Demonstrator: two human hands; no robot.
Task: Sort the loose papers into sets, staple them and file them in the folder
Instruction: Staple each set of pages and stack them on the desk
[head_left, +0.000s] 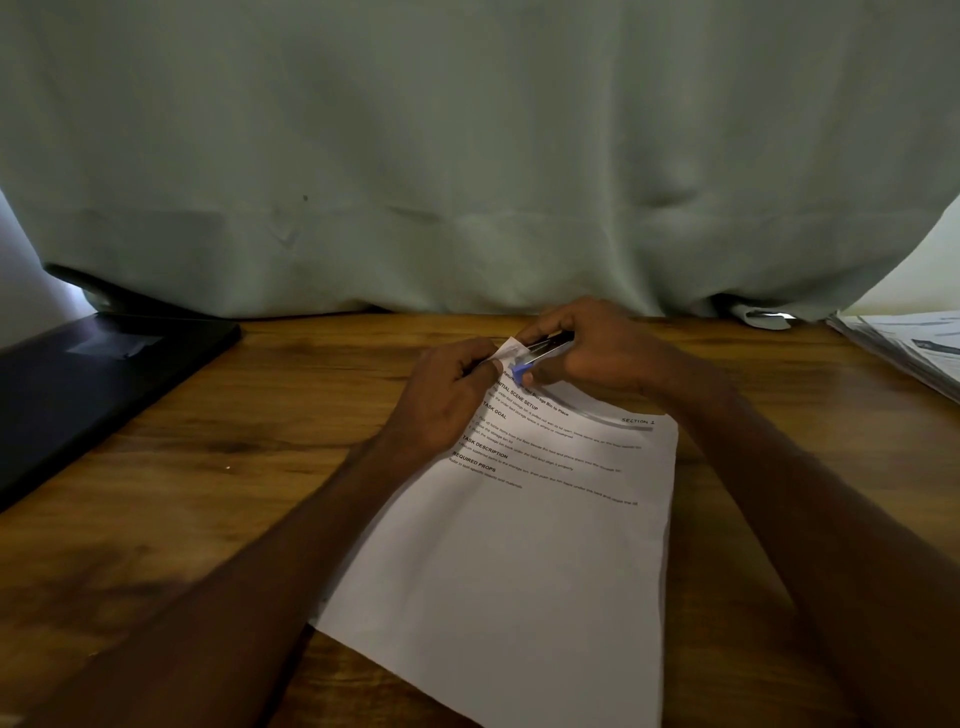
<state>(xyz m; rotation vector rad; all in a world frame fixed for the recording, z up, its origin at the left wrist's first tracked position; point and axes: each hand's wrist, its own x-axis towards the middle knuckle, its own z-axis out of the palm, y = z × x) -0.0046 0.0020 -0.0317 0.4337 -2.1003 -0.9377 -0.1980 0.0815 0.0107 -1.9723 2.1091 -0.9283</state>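
One set (524, 519) lies mid-surface, its far-left corner pinched by the left hand (447, 395) while the right hand (597, 348) grips the stapler (540, 349) on it; more papers (904, 348) far right and the folder (88, 379) left await.

Printed on the sheet (524, 545), frame centre: "SECTION 1", "INITIAL SCENE SETUP", "TASK GOAL", "TASK DESCRIPTION", "REQUIRED PROPS"; smaller lines unreadable.
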